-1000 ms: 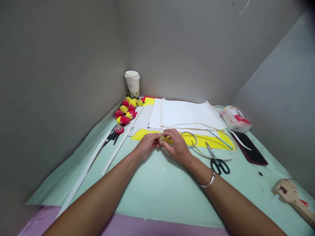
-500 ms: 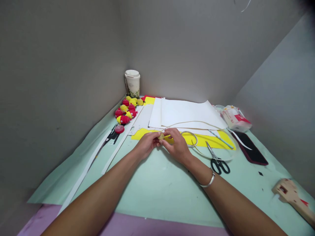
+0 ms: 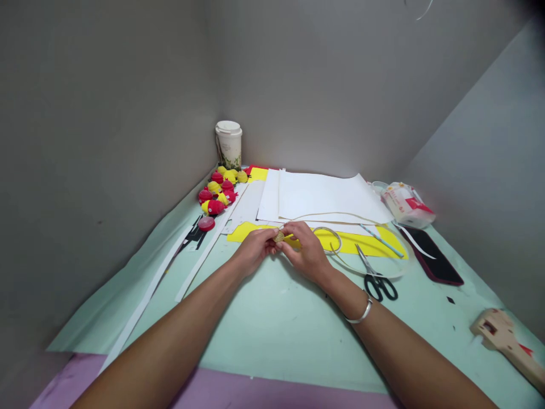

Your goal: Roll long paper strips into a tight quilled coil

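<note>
Between my two hands is a small, tightly wound yellowish coil of paper strip (image 3: pixel 279 237), partly covered by fingers. My left hand (image 3: pixel 255 250) pinches its left side, fingers closed. From the right, my right hand (image 3: pixel 305 250) grips it with thumb and fingertips. A long loose tail of the strip (image 3: pixel 353 215) arcs away to the right and loops back over the table. Right of my right hand lie a ring-shaped loop (image 3: pixel 327 241), which looks like a roll of strip, and black-handled scissors (image 3: pixel 378 284), blades pointing away from me.
At the back left stand a lidded cup (image 3: pixel 230 145) and several red and yellow paper ornaments (image 3: pixel 213 207). White sheets (image 3: pixel 327 196) and yellow paper (image 3: pixel 353 243) lie behind my hands. On the right are a tissue pack (image 3: pixel 406 204), phone (image 3: pixel 436 261) and glue gun (image 3: pixel 500 332).
The strip's loose tail has shifted slightly, its arc sitting a little lower. Both hands stay in place around the coil.
</note>
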{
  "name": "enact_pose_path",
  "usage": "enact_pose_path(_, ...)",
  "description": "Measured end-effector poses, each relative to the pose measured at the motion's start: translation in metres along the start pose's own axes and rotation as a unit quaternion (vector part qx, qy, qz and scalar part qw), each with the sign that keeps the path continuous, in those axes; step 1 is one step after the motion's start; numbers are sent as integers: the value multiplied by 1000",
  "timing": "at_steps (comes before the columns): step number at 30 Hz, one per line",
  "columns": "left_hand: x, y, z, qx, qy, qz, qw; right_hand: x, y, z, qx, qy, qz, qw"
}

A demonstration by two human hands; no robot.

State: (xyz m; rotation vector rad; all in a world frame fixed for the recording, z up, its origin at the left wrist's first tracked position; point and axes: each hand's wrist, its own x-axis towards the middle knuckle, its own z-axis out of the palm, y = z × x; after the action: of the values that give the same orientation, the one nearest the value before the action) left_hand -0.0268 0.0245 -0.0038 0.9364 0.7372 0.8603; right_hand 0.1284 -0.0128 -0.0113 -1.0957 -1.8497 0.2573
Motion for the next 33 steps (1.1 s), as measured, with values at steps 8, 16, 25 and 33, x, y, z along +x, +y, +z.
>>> enact_pose_path(8,0,1,0,4,-7,-1,1000,0,1,-1,1,-10,1,1000)
enact_pose_path(16,-1,2,3,-22,13,4,1000,0,-3,1,-8,1,13,1000)
enact_pose_path(25,-2,2,4,-3,12,2,1000,1,-2,1,-10,1,23,1000)
enact_pose_path(33,-2,2,4,1,4,3,1000,0,0,0,-7,-5,16,1000)
